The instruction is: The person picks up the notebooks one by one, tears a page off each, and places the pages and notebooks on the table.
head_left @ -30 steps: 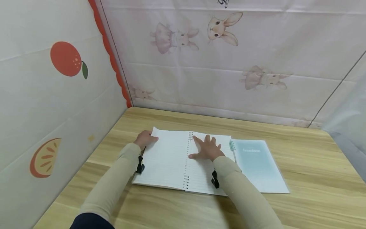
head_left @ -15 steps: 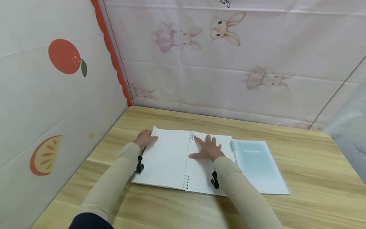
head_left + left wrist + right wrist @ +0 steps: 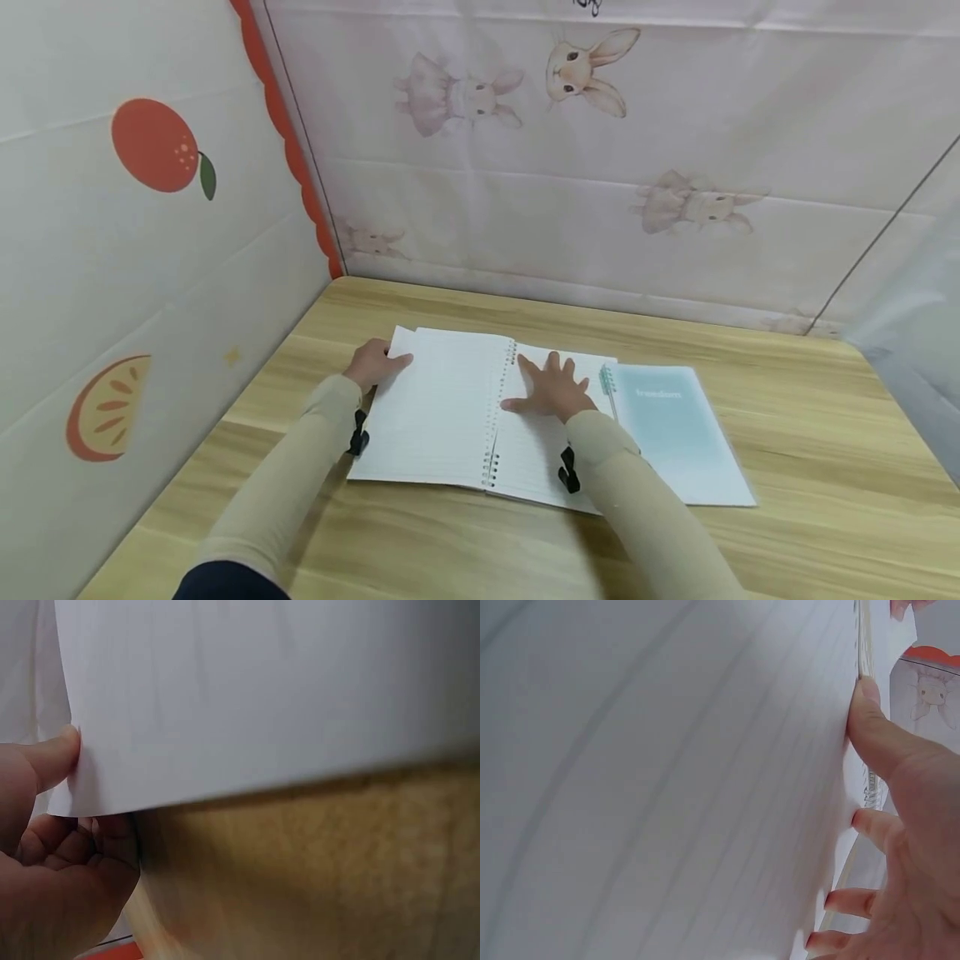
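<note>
across the open notebook (image 3: 532,458) rest both hands, left (image 3: 371,364) pinching the page's (image 3: 435,408) outer edge, right (image 3: 553,392) splayed beside the rings (image 3: 491,469).

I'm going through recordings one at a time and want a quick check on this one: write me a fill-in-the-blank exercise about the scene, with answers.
1. The left hand pinches the left page, with its ____ on the upper side.
2. The right hand touches the page on the ____ side of the spiral binding.
3. The word printed on the blue notebook is ____.

Missing words: thumb; right; freedom.
</note>
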`<state>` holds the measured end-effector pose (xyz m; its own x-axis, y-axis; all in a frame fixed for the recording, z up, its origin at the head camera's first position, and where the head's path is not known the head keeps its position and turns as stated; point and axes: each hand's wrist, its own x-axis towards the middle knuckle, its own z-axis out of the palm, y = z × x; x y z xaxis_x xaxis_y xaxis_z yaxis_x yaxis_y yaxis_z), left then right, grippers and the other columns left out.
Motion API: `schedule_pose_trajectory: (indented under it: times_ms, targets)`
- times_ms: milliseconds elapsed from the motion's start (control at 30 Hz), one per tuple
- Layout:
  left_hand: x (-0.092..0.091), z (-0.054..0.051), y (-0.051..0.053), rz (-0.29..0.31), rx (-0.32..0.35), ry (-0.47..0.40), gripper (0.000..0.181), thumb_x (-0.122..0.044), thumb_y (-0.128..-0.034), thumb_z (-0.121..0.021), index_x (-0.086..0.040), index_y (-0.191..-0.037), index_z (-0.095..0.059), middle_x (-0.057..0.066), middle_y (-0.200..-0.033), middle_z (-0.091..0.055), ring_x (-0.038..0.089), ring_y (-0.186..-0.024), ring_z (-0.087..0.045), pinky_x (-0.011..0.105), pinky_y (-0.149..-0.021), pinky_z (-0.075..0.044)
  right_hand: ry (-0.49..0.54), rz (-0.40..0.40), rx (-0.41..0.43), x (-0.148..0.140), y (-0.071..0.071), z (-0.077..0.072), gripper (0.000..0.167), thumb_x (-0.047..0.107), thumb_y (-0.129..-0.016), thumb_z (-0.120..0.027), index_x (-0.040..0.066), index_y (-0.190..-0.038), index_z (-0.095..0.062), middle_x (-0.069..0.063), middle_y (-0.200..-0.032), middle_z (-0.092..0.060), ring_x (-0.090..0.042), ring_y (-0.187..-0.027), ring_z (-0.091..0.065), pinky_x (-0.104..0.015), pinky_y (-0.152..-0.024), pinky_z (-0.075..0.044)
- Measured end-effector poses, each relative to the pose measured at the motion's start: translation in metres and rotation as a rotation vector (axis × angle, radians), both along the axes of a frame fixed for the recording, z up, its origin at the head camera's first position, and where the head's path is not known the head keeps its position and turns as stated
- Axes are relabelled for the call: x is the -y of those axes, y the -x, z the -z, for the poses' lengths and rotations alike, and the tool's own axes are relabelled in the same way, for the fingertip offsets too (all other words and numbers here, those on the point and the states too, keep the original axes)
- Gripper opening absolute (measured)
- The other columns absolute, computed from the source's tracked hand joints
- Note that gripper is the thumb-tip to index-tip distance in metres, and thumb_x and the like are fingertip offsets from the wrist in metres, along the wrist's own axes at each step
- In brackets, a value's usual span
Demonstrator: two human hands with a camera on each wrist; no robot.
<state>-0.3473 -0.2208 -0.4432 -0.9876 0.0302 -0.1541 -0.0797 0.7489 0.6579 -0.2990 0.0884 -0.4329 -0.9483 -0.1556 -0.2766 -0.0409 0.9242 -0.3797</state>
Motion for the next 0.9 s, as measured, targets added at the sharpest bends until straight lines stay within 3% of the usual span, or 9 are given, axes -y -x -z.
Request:
schedule_pose_trajectory:
  times_ms: [100,200,267,333,433,600,733,900]
  targets:
    - [0.001,-0.001,0.0,-0.007,0.034,-0.006,0.036,-0.036,-0.0927,-0.061,-0.003,-0.08,-0.058,0.007,-0.078,-0.052,0.02,-0.073,-0.045,0.03,-0.065,-0.039,-0.01,0.001,-0.008,0.001,0.0,0.0,0.096,0.062,-0.077,-0.068,0.028,-0.154,-0.022,-0.028,-0.154,-0.01,-0.051,-0.14,-0.005,-0.075,-0.103,-0.008]
    - [0.004,-0.002,0.0,0.01,0.074,-0.05,0.04,-0.04,-0.0922,-0.062,0.0,-0.099,-0.064,0.01,-0.093,-0.06,0.019,-0.079,-0.051,0.03,-0.071,-0.045,-0.017,0.0,-0.012,0.001,0.001,0.001,0.096,0.062,-0.078,-0.068,0.028,-0.154,-0.021,-0.028,-0.154,-0.01,-0.052,-0.14,-0.005,-0.076,-0.102,-0.008]
    - [0.008,-0.002,-0.004,0.029,0.09,-0.066,0.04,-0.041,-0.0915,-0.063,-0.001,-0.093,-0.061,0.008,-0.085,-0.058,0.017,-0.074,-0.049,0.028,-0.067,-0.044,-0.016,-0.002,-0.009,0.001,0.0,0.002,0.095,0.062,-0.078,-0.067,0.028,-0.154,-0.021,-0.028,-0.155,-0.009,-0.053,-0.14,-0.004,-0.076,-0.102,-0.008]
    - [0.012,-0.003,-0.011,0.054,0.114,-0.089,0.04,-0.039,-0.0915,-0.063,-0.004,-0.076,-0.052,0.004,-0.07,-0.049,0.015,-0.065,-0.043,0.027,-0.062,-0.039,-0.01,-0.004,-0.007,0.001,-0.001,0.002,0.095,0.062,-0.078,-0.067,0.027,-0.154,-0.02,-0.028,-0.155,-0.008,-0.053,-0.14,-0.002,-0.076,-0.102,-0.007]
    - [0.02,-0.006,-0.027,0.091,0.155,-0.073,0.047,-0.041,-0.0915,-0.063,-0.012,-0.064,-0.037,-0.002,-0.059,-0.032,0.013,-0.059,-0.032,0.027,-0.058,-0.031,-0.006,-0.013,-0.004,0.002,-0.003,0.0,0.095,0.061,-0.079,-0.067,0.027,-0.154,-0.019,-0.029,-0.155,-0.007,-0.053,-0.14,0.0,-0.076,-0.102,-0.006]
    - [0.03,-0.008,-0.059,0.136,0.178,-0.039,0.039,-0.04,-0.0907,-0.064,-0.01,-0.067,-0.054,-0.002,-0.061,-0.044,0.014,-0.06,-0.039,0.027,-0.057,-0.034,-0.019,-0.041,0.002,0.003,-0.004,0.002,0.095,0.061,-0.081,-0.065,0.027,-0.155,-0.016,-0.03,-0.155,-0.005,-0.054,-0.14,0.003,-0.077,-0.101,-0.005]
    - [0.031,-0.007,-0.086,0.156,0.185,-0.064,0.035,-0.033,-0.0906,-0.066,-0.007,-0.068,-0.058,-0.002,-0.06,-0.047,0.013,-0.058,-0.041,0.026,-0.055,-0.035,-0.019,-0.052,0.011,0.002,-0.005,0.007,0.094,0.062,-0.083,-0.061,0.025,-0.155,-0.013,-0.031,-0.155,-0.001,-0.054,-0.139,0.007,-0.077,-0.1,-0.003]
    - [0.026,-0.009,-0.114,0.133,0.215,-0.074,0.037,-0.037,-0.0889,-0.067,-0.006,-0.071,-0.06,0.002,-0.061,-0.056,0.014,-0.057,-0.049,0.027,-0.056,-0.043,-0.024,-0.084,0.006,-0.003,-0.008,0.011,0.093,0.062,-0.086,-0.058,0.023,-0.155,-0.011,-0.03,-0.156,0.006,-0.05,-0.14,0.013,-0.077,-0.101,0.001]
